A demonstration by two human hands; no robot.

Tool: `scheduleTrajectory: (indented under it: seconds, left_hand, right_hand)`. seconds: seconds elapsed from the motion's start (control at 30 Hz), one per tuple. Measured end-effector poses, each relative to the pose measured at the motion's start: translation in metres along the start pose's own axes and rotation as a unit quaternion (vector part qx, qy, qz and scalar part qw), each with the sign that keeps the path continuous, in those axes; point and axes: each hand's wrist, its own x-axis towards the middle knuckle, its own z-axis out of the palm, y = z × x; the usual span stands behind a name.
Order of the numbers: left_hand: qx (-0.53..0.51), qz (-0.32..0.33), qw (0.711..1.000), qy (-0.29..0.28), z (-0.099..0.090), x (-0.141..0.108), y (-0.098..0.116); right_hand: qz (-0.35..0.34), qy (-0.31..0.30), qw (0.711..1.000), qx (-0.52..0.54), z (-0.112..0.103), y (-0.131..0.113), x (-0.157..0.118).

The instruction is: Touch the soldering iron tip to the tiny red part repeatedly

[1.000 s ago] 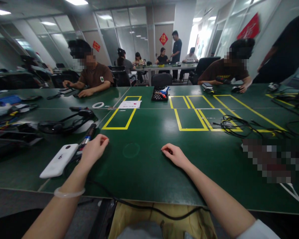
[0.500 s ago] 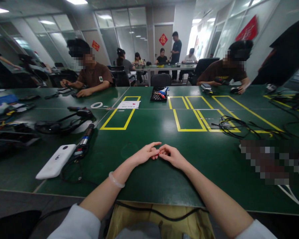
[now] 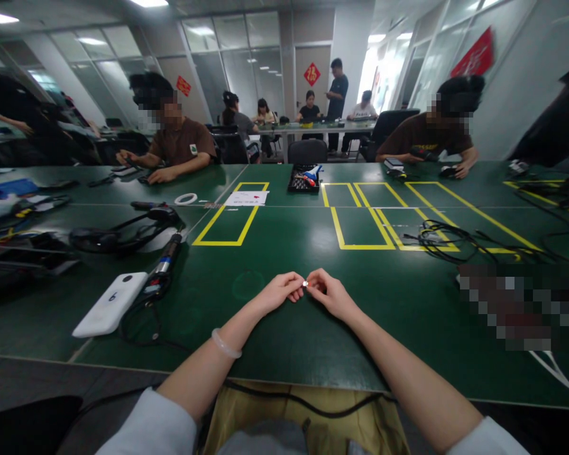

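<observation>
Head view has both bare hands meeting over the green desk [image 3: 275,354], back from the near edge and roughly midway along the part you can see. Left hand [image 3: 282,292] is pinched narrow, fingertips on a tiny white and red bit [image 3: 305,284]. Right hand [image 3: 330,294] comes in from the other side with thumb and finger nearly together on the same bit. It's too small to say what it is, and the fingers cover some of it.

Over to the left, a white case [image 3: 110,304] with a 6 on it lies near the near edge, and just beside it there's a dark driver [image 3: 165,264] with a cord. Headset [image 3: 118,235] sits farther back, with a tape roll [image 3: 186,199] beyond that. Paper [image 3: 247,198] lies across a yellow outline [image 3: 218,243], and a black tray [image 3: 303,187] with blue and red stuff in it is close to the far edge. Bunch of black cables [image 3: 443,237] on the right, partly over more yellow lines. Two people in brown sit across the far edge.
</observation>
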Motion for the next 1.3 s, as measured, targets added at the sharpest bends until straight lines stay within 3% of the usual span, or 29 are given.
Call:
scheduleTrajectory:
  seconds: [0.27, 0.7, 0.87, 1.3]
  left_hand:
    - [0.003, 0.008, 1.0, 0.011, 0.001, -0.001, 0.001]
    - [0.012, 0.061, 0.998, 0.006, 0.002, -0.003, -0.003]
    - [0.013, 0.039, 0.999, 0.026, 0.003, -0.003, -0.001]
    - [0.038, 0.005, 0.999, 0.005, -0.003, -0.007, 0.009]
  right_hand:
    - [-0.044, 0.005, 0.994, -0.098, 0.001, -0.003, -0.001]
    - [-0.004, 0.02, 0.995, -0.097, -0.001, 0.001, 0.001]
    - [0.002, 0.021, 0.994, -0.104, -0.003, -0.003, 0.001]
    - [0.02, 0.035, 0.996, -0.083, -0.003, 0.002, 0.002]
